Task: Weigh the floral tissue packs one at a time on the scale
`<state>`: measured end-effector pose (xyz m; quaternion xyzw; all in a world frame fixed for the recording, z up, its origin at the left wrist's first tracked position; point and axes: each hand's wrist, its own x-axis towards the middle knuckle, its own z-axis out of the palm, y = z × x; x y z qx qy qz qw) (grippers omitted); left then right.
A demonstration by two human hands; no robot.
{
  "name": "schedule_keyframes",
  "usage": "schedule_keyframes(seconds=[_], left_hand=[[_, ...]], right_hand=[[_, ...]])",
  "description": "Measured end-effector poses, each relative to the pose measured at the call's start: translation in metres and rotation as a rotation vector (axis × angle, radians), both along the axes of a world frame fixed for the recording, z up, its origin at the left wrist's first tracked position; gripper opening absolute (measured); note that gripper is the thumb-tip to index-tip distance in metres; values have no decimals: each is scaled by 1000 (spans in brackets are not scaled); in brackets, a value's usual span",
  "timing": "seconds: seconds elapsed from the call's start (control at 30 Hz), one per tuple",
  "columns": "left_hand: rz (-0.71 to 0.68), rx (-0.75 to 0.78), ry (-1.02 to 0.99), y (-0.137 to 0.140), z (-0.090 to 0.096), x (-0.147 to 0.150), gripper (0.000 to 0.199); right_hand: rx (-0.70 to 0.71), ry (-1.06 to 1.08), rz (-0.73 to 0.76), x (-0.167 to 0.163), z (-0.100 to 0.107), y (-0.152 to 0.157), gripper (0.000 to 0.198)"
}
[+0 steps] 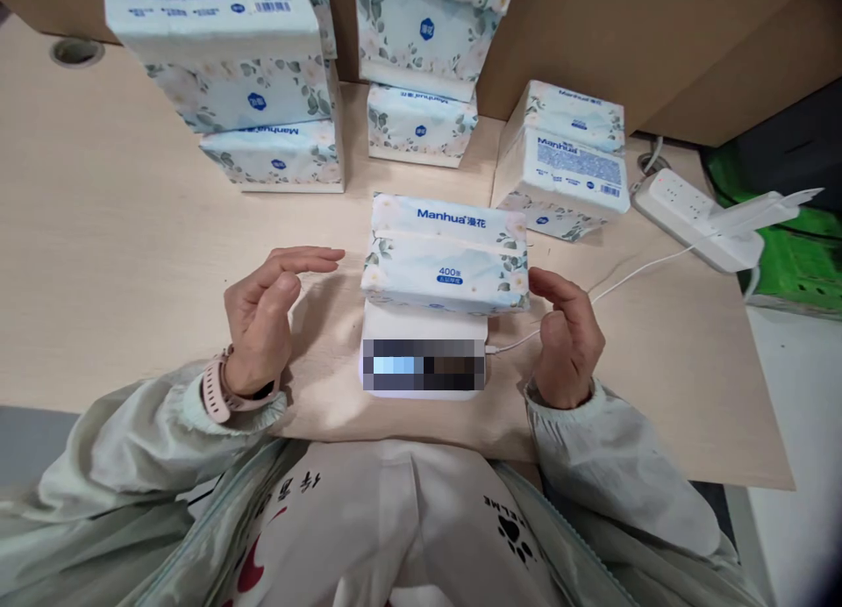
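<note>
A flowered pack of tissues (447, 252) marked Manhua rests on a small white scale (424, 322) with a blurred display at its front. To the left of the pack, my left hand (267, 313) is held up with fingers stretched out, a gap between it and the pack. On the other side, my right hand (567, 339) has its fingers loosely bent and apart; the fingertips reach the pack's right end, and I cannot tell whether they touch it. Neither hand holds anything.
Stacks of tissue packs stand behind: a tall left stack (263, 98), a middle stack (424, 120) and a right stack (566, 173). A white power strip (697, 217) lies at the right, and a white cable (631, 278) runs to the scale. Cardboard (624, 28) rises at the back.
</note>
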<state>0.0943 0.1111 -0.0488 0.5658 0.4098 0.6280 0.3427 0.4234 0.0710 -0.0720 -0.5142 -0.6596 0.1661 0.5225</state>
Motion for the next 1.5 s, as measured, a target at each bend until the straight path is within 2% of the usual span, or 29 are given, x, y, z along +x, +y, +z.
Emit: schedule_keyframes(seconds=[0.37,0.57,0.8,1.0,1.1,1.2,1.3,1.37,1.43,1.5], left_hand=[[17,-2,17,0,3,0,24],[-17,56,47,1,-1,-3,28],[7,-6,103,-2,1,-5,28],[-1,-18,175,-3,-2,-11,24],[-90,-43,182,-3,-8,-16,35],[-280,-79,197,-2,-12,-16,59],[-453,-81,248,2,1,-4,67],[-551,-67,266,9,19,13,64],[-627,-25,258,25,43,36,62],[-547,64,196,52,67,67,62]], right_hand=[[2,-28,-15,0,8,-3,43],[-5,-24,9,0,12,-4,42],[-39,-45,-6,0,14,-5,42],[-11,-67,25,3,11,-4,44],[-31,-121,69,4,7,-2,54],[-32,-216,205,-2,1,-4,79],[-44,-310,303,-11,3,-9,104],[-19,-342,271,-10,14,-10,112],[48,-335,183,2,36,-1,116],[70,-258,73,25,67,20,119]])
